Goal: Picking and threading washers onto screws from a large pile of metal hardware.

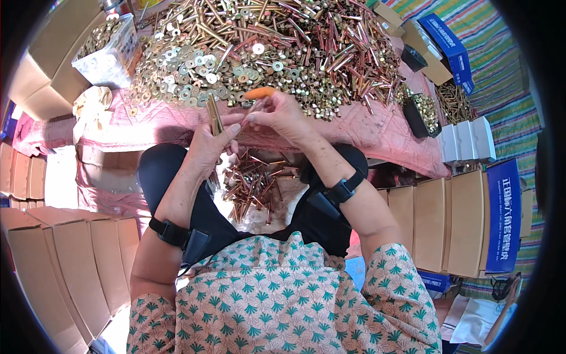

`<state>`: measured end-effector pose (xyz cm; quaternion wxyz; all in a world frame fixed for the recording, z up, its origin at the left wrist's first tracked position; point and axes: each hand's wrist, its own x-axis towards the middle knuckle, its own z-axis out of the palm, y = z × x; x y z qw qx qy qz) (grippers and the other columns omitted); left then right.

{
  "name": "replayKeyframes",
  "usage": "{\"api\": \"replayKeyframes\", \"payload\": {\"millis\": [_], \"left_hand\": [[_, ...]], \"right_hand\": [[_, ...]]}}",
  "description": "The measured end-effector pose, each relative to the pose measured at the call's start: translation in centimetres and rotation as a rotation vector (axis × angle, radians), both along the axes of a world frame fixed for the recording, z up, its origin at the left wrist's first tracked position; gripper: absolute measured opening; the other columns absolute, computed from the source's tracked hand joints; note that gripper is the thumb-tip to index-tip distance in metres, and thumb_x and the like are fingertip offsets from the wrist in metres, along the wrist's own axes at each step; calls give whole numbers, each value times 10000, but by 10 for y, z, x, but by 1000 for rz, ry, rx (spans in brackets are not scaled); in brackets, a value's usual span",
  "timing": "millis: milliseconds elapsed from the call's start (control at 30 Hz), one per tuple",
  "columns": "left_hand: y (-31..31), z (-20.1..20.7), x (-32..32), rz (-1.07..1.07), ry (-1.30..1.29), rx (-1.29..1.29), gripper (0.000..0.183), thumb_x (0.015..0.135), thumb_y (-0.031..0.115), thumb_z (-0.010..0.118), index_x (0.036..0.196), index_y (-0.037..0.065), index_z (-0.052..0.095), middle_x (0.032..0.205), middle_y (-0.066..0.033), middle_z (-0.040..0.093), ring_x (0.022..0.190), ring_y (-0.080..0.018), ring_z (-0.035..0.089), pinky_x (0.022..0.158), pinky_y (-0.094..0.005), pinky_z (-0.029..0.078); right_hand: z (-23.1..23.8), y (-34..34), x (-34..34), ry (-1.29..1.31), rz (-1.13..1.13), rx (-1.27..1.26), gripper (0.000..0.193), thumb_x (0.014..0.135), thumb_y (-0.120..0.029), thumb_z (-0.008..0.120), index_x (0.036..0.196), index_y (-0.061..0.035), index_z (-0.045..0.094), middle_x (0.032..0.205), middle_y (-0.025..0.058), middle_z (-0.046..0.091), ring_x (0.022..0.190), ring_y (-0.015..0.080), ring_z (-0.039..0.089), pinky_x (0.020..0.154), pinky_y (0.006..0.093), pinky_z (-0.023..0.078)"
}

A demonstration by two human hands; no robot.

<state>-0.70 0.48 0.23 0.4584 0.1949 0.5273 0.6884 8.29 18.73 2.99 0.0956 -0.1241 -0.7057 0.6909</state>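
My left hand (pixel 206 147) is closed around a small bundle of gold-coloured bolts (pixel 214 115) that point up and away from me. My right hand (pixel 286 121), with an orange finger cot (pixel 259 93) on one finger, pinches a slim coppery bolt (pixel 247 120) close to the left fingertips. Its far end is partly hidden by the fingers. Just past both hands lie loose flat washers (pixel 191 74) and small nuts (pixel 318 106) on a pink cloth (pixel 377 133). Below the hands, between my knees, rests a heap of coppery bolts (pixel 253 183).
A large mound of metal sleeves and bolts (pixel 277 29) covers the table. A clear plastic tub (pixel 112 65) of washers stands far left, a black tray (pixel 421 118) of nuts at right. Cardboard boxes (pixel 76 253) line my left, more cartons (pixel 433 224) my right.
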Motion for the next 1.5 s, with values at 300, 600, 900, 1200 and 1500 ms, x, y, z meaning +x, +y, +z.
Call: {"api": "replayKeyframes", "payload": {"millis": [300,600,900,1200,1500], "left_hand": [[-10,-18,-24,421,-157,67,207,902,123,649,1090,41,618,838,-75,672,540,-84,524,468,-215,406],[-13,-15,-21,460,-217,71,223,909,107,635,1117,34,605,836,-60,671,541,-79,525,458,-200,396],[-7,-13,-16,395,-183,-5,193,901,138,651,1074,60,617,800,-23,667,540,-51,520,455,-182,376],[-7,-12,-15,379,-214,-15,236,899,143,654,1100,42,586,844,-65,664,539,-69,516,460,-195,401],[-5,-8,-11,178,-165,-5,236,891,143,662,1088,24,607,821,-56,655,527,-74,498,456,-199,394]], "right_hand": [[-17,-1,-41,118,-46,596,162,870,-90,610,1012,-51,677,842,71,641,716,197,632,634,318,512],[-25,-22,-55,140,-112,1331,18,716,-35,601,724,-46,614,801,116,557,793,308,618,654,399,520],[-20,-9,-53,259,24,1280,23,734,-45,595,723,-26,587,827,130,555,788,332,607,670,425,510],[-23,-10,-60,400,-298,933,112,791,-81,655,849,13,638,860,168,639,806,349,628,725,408,511],[1,13,-29,121,-92,-19,204,851,-50,677,1049,-3,658,814,4,634,658,70,548,624,197,459]]}}
